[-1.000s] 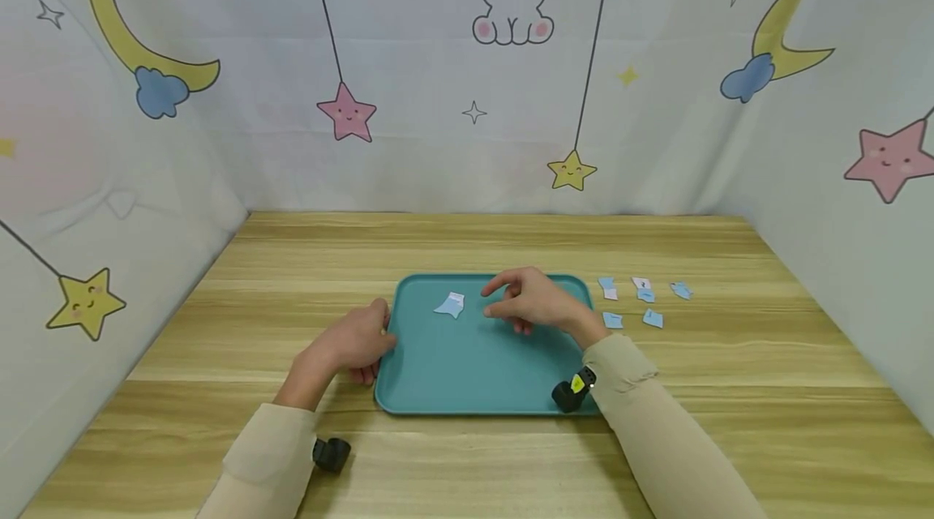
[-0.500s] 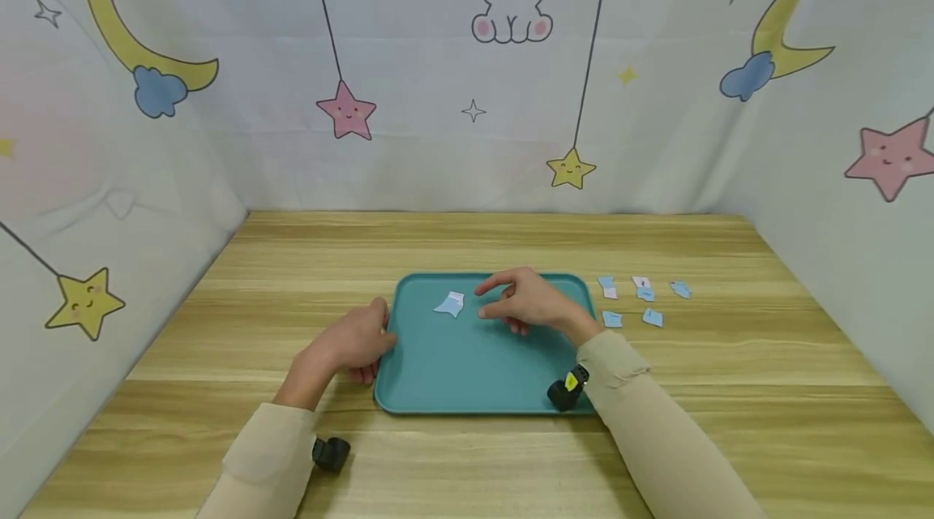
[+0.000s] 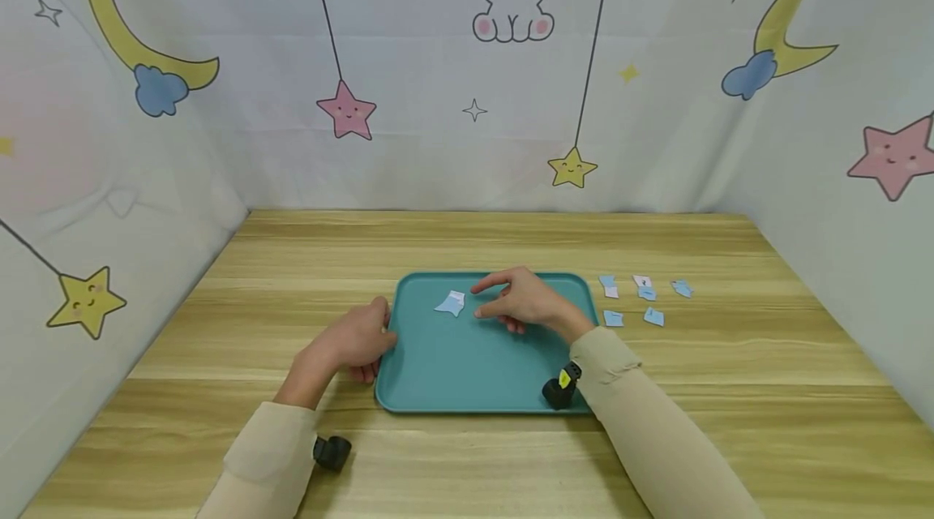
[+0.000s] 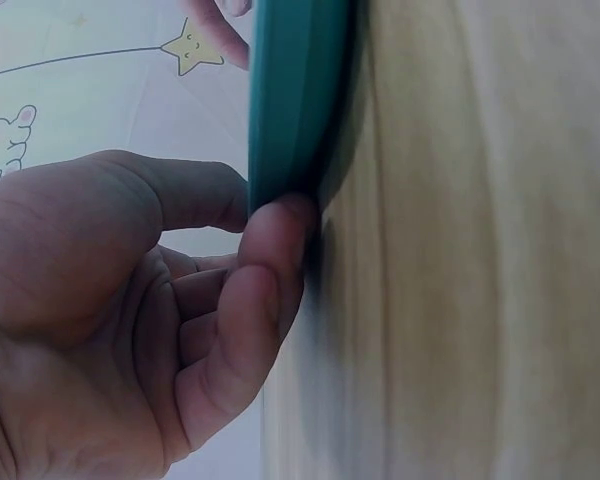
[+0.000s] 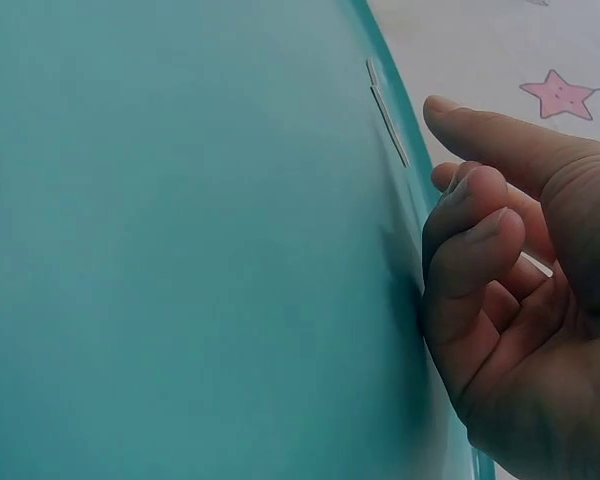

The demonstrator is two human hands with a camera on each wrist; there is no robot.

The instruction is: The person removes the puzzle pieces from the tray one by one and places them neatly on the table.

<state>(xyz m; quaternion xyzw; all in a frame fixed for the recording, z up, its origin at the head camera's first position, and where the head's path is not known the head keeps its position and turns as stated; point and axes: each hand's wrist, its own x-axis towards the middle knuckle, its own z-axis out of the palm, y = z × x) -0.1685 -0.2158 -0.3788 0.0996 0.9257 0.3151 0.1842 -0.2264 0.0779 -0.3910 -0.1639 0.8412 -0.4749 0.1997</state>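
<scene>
A teal tray [image 3: 452, 373] lies flat on the wooden table. My left hand [image 3: 353, 340] grips its left edge, thumb at the rim and fingertips tucked against the underside in the left wrist view. Inside the tray, toward its upper left, lies a small light-blue and white piece [image 3: 450, 304] that looks like flat jigsaw pieces side by side; in the right wrist view two thin edges [image 5: 388, 125] show. Just right of it, my right hand [image 3: 527, 298] hovers over the tray with thumb and index finger spread apart, nothing between them, the other fingers bent.
Several small flat blue and white pieces [image 3: 645, 292] lie in two rows on the table, right of the tray. A white printed curtain [image 3: 423, 170] closes off the back and both sides. Bare wood [image 3: 467, 462] extends in front of the tray.
My right hand has drifted slightly left, nearer the piece in the tray. The left hand, the tray and the pieces on the table have stayed put.
</scene>
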